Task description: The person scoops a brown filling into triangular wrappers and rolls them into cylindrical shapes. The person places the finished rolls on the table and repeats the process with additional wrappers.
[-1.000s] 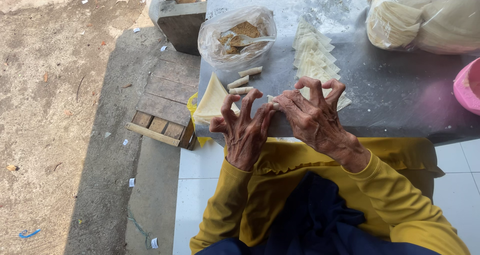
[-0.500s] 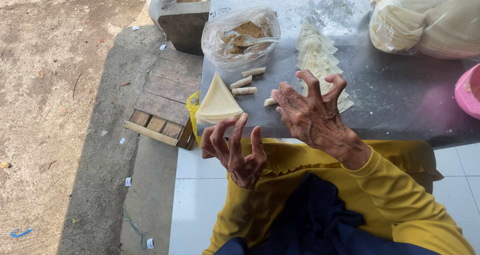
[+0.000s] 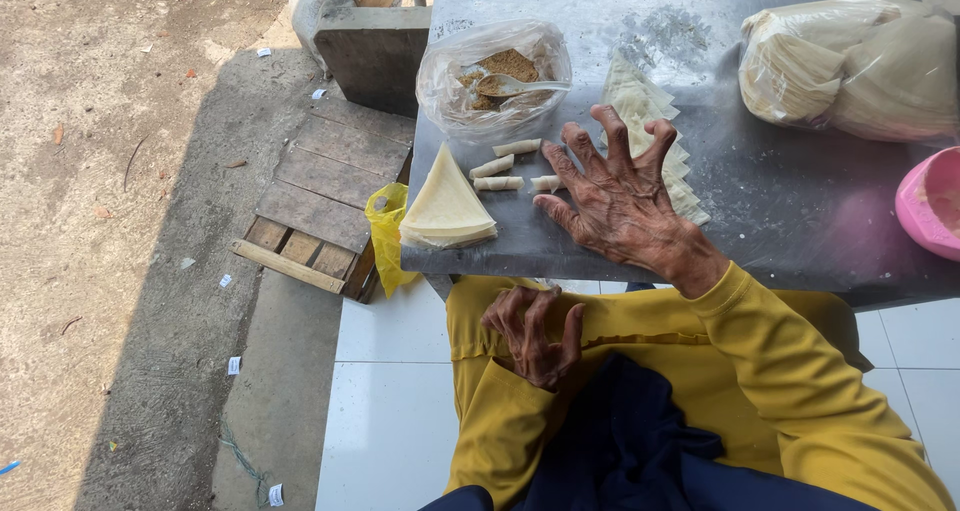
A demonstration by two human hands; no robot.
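My right hand (image 3: pixel 620 206) lies on table (image 3: pixel 780 201), fingers spread open, beside small rolls (image 3: pixel 497 167). Left hand (image 3: pixel 530 333) in lap, fingers loosely curled, holding nothing.

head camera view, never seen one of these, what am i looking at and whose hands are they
The camera sits on a person's head and looks down, so both hands are their own. The right hand rests spread on the grey table, touching a small roll beside two more rolls. The left hand lies in the lap, holding nothing. On the table: a stack of triangular wrappers, a bag of brown filling with a spoon, a bag of wrappers and a pink bowl.
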